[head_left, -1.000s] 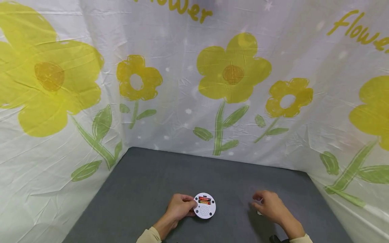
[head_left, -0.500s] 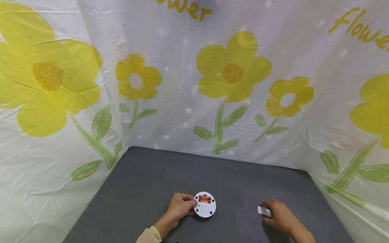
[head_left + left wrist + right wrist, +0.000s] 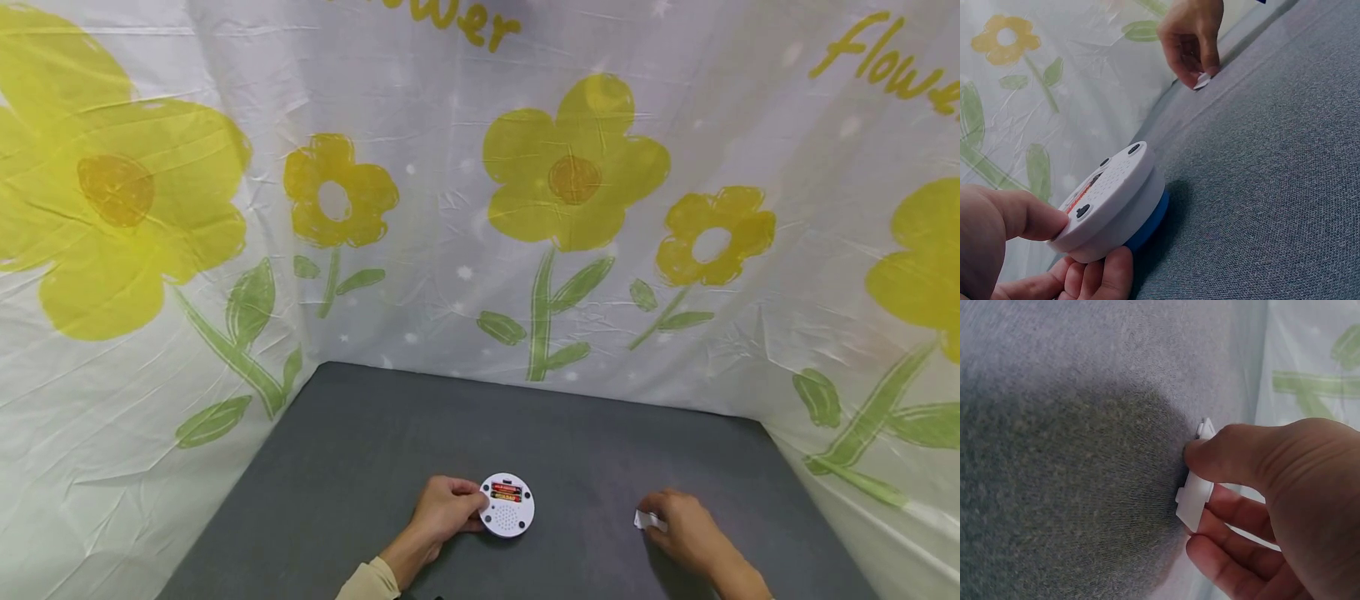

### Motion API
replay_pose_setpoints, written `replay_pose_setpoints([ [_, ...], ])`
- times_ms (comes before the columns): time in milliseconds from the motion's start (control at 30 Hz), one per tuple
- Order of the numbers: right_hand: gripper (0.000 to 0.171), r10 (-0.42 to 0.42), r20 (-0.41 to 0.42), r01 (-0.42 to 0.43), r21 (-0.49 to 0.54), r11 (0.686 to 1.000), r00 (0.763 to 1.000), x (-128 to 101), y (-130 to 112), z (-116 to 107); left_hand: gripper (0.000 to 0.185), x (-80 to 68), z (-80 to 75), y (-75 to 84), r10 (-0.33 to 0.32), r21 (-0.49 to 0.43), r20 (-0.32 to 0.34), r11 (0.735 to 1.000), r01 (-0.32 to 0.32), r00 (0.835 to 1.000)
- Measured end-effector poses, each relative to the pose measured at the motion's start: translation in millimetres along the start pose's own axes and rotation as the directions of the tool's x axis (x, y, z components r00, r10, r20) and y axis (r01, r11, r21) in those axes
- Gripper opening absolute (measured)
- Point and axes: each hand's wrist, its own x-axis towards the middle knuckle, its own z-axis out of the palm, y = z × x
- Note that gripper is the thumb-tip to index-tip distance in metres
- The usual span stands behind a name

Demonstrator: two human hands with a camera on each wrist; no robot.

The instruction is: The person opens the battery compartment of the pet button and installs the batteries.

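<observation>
While the left hand point(image 3: 444, 510) steadies the round white device point(image 3: 507, 506) at its left edge, the right hand point(image 3: 686, 527) works well apart from it, on the right side of the grey counter point(image 3: 420, 425).

Left hand: thumb on the upturned white face, fingers point(image 3: 1100, 278) curled under the rim, so the device is clamped between them. The left wrist view shows it tipped up on one edge, blue underside point(image 3: 1147, 226) toward the counter. Held this way, the open battery bay faces up: two cells point(image 3: 506, 492) with red and dark labels lie side by side in it, a speaker grille just below them.

Right hand: thumb and fingers closed on a small white plastic cover point(image 3: 1196, 490), pinched by its edges. In the right wrist view the piece sits against the grey surface with a small tab at its upper end. Judged by size and tab, probably the lid of the battery bay, but the pictures do not confirm this.

Surroundings: white sheeting printed with yellow flowers point(image 3: 573, 179) walls the counter on three sides. A beige sleeve point(image 3: 367, 583) shows at the left wrist.
</observation>
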Motion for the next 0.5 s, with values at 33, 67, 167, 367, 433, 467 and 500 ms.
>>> replay_pose_setpoints([
  [33,0.027,0.004,0.003,-0.004,-0.004,1.000,1.000,0,0,0,0.022,0.4,0.4,-0.3,0.003,-0.003,0.001,1.000,-0.003,1.000],
  [67,0.027,0.007,0.004,-0.007,-0.005,1.000,1.000,0,0,0,0.023,0.8,0.8,-0.6,0.007,-0.006,0.002,1.000,-0.007,1.000],
  [167,0.026,0.014,0.003,-0.014,-0.006,1.000,1.000,0,-1,1,0.023,1.4,1.4,-1.2,0.013,-0.011,0.006,1.000,-0.013,1.000],
  [367,0.023,-0.014,-0.005,0.014,0.023,1.000,1.000,4,-8,-1,0.022,0.6,0.0,-0.6,0.001,-0.002,0.003,1.000,-0.001,1.000],
  [433,0.022,-0.030,-0.005,0.030,0.032,0.999,1.000,7,-13,-2,0.022,0.0,-0.7,0.1,-0.004,0.001,0.001,1.000,0.004,1.000],
  [467,0.022,-0.031,-0.004,0.031,0.037,0.999,1.000,9,-15,-3,0.022,-0.2,-1.0,0.3,-0.006,0.001,0.002,1.000,0.006,1.000],
  [500,0.022,-0.039,-0.005,0.039,0.039,0.998,0.999,11,-18,-4,0.022,-0.4,-1.3,0.6,-0.007,0.001,0.002,1.000,0.007,1.000],
])
